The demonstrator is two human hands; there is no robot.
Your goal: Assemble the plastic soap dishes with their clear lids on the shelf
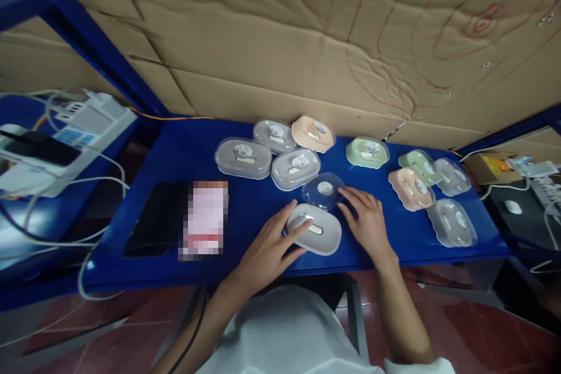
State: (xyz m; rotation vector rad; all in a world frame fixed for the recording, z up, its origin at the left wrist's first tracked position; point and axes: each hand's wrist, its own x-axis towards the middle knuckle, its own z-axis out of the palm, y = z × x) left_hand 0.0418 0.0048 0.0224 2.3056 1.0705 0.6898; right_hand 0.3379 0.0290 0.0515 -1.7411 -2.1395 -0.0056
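Head view has a big cardboard sheet [245,29] standing behind a blue table [149,152]. Near the table's left side there's a flat black panel [153,222] with a pixelated screen [204,219] right next to it. Both hands are over the middle. Left hand [263,248] is partly open, fingers spread across the uncovered grey box [326,239], with a fingertip by the slot and the thumb near the close rim, so more steadying than clutching, imo. Right hand [368,225] is half curled, fingertips at the right edge of the clear lid [318,190]; can't tell if it's pinching it or just touching. That lid sits just past the grey box, so I'd call this the box-and-lid handling stage, lid off. Lid looks thin and slick, so shifting it would want a light grip on the rim while the box stays put. More lidded boxes are around: three grey ones and a peach box [313,133] behind, a green box [367,153] on its own, and a mixed bunch off to the right. Smallest stuff: a round sticker [325,188] on the lid and a pale insert [315,229] in the box's slot.
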